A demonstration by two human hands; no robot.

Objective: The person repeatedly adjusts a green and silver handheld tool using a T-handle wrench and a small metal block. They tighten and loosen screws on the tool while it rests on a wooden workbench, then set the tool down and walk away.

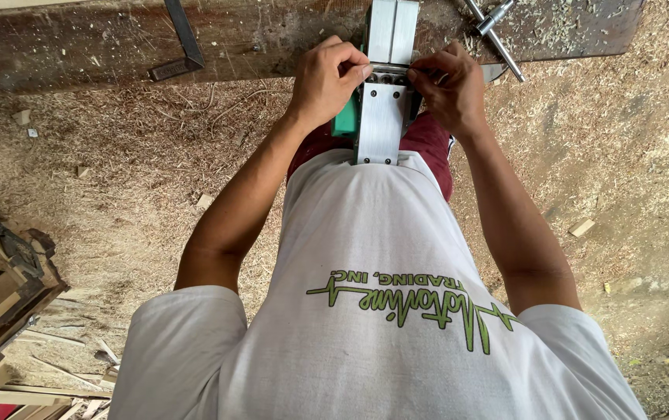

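Both hands — left hand (328, 80), right hand (449, 87) — pinch the upturned planer (381, 117).

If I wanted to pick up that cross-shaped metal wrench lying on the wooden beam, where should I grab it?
Probably the long shaft of the metal wrench, taken from above. It lies flat and slanted on the wooden beam, bare along its lower stretch, while the crossbar end runs off the top of the picture. Both the left hand and right hand are busy at the upturned planer.
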